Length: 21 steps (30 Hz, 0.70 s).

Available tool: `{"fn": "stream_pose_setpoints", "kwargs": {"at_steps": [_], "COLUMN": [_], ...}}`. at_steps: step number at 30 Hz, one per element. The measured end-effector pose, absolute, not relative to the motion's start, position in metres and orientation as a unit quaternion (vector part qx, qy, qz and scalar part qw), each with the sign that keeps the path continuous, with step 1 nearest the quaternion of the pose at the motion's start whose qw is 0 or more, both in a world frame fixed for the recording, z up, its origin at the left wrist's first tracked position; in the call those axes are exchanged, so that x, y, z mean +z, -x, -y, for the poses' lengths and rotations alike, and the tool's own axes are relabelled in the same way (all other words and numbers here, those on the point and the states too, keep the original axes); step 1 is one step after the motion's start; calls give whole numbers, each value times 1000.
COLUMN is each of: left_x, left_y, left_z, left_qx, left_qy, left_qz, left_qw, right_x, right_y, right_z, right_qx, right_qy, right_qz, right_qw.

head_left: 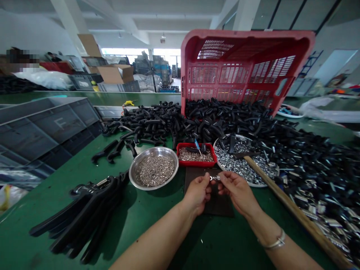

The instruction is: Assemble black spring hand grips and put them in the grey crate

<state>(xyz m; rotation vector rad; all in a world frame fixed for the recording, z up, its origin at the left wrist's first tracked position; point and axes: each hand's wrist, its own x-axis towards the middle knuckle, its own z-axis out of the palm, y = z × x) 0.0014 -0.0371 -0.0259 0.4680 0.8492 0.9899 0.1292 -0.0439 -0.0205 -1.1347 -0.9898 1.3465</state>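
Note:
Above a dark flat pad (222, 206), my left hand (198, 193) and my right hand (236, 191) meet fingertip to fingertip. Between them they pinch a small shiny metal part (215, 178); its exact kind is too small to make out. A steel bowl (134, 178) of tiny metal pieces stands left of my left hand. Just beyond the hands sits a red tray (194, 163) with small pins, a blue-handled screwdriver (197, 144) and a black-handled tool. A round dish (218, 157) of silver parts lies behind my right hand.
A wooden-handled hammer (281, 195) slants along the right, beside heaped metal parts. Black-handled wrenches (157, 120) pile across the back, before a tipped red crate (247, 35). More black-handled tools (90, 213) lie stacked at left. Grey bins (53, 127) line the left edge.

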Motion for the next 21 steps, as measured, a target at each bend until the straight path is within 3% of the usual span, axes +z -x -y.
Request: {"fn": "stream_pose_setpoints", "kwargs": {"at_steps": [5, 9, 14, 19, 21], "left_x": [-27, -35, -28, 7, 11], "left_y": [-1, -7, 1, 23, 24], "left_z": [36, 41, 35, -28, -59], "left_qx": [460, 456, 396, 215, 173], "left_qy": [-211, -298, -597, -747, -752], "left_qz": [-375, -421, -495, -619, -628], "left_qw": [777, 725, 490, 113, 98], "right_x": [-27, -29, -24, -29, -34], "right_y": [-133, -133, -139, -157, -161], "right_z": [41, 41, 44, 41, 42], "right_qx": [525, 418, 359, 274, 265], "right_qy": [514, 529, 494, 520, 523], "right_qz": [437, 511, 570, 603, 612], "right_qw": [519, 533, 549, 540, 531]}}
